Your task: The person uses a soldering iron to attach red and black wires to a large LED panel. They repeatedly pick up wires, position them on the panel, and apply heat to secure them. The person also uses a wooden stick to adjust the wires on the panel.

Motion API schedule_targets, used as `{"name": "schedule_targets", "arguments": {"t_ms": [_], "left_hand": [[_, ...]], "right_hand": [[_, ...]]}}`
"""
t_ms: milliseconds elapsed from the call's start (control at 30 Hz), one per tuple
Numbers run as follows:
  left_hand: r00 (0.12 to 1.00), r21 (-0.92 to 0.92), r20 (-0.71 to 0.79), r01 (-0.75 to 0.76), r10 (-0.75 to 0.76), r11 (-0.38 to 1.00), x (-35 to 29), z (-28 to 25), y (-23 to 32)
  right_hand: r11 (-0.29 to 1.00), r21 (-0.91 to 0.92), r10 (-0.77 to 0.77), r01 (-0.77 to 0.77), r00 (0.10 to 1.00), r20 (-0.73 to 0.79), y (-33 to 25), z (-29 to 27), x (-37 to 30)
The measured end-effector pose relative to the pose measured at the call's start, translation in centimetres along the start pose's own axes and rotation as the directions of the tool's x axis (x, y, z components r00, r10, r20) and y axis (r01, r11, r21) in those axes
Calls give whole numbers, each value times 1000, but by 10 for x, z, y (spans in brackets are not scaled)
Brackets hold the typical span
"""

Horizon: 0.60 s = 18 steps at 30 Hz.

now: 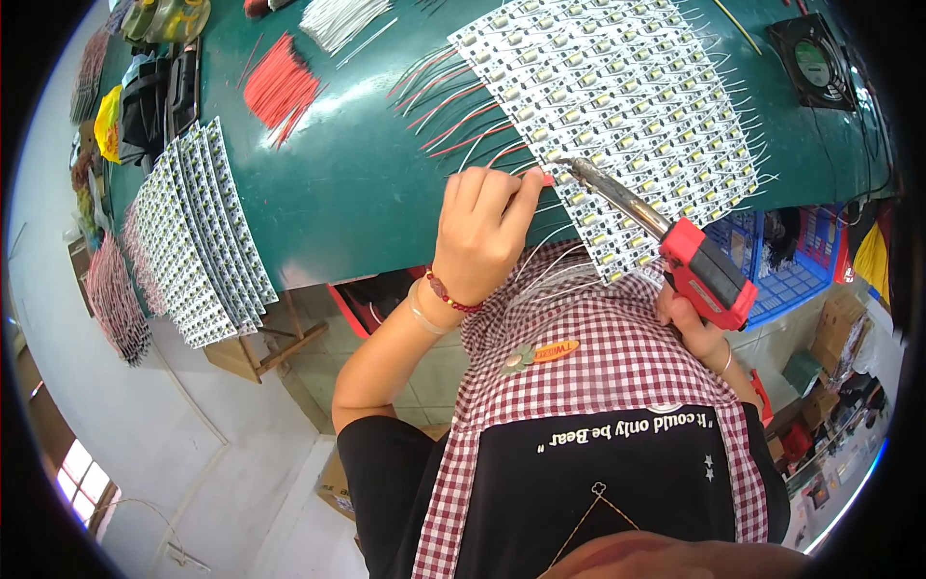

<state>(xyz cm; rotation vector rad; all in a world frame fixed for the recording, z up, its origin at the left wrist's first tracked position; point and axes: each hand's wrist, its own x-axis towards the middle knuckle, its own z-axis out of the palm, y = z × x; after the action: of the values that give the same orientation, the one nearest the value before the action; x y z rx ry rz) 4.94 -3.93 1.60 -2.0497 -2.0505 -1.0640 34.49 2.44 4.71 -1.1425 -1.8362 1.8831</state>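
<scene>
My left hand (479, 232) pinches a thin red wire (546, 179) between thumb and forefinger, at the near edge of a panel of small white circuit boards (617, 106) on the green table (357, 183). My right hand (696, 323) grips a red soldering iron (709, 275). The iron's metal tip (571, 166) points at the wire end, right by my left fingertips. Red and white wire leads stick out of the panel's left and right edges.
A bundle of red wires (280, 89) and a bundle of white wires (340, 19) lie at the back of the table. More white board panels (198, 236) overhang its left edge. A black fan (815, 60) sits far right, above a blue crate (786, 261).
</scene>
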Motion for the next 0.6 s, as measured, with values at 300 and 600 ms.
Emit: {"name": "schedule_targets", "arguments": {"t_ms": [300,600], "left_hand": [[999,-40,37,32,-30,999,-12,4,9],[997,-28,55,47,-45,999,-14,5,9]], "right_hand": [[992,-52,122,-117,987,101,4,-10,-12],[980,-199,9,14,993,116,9,-9,-6]]}}
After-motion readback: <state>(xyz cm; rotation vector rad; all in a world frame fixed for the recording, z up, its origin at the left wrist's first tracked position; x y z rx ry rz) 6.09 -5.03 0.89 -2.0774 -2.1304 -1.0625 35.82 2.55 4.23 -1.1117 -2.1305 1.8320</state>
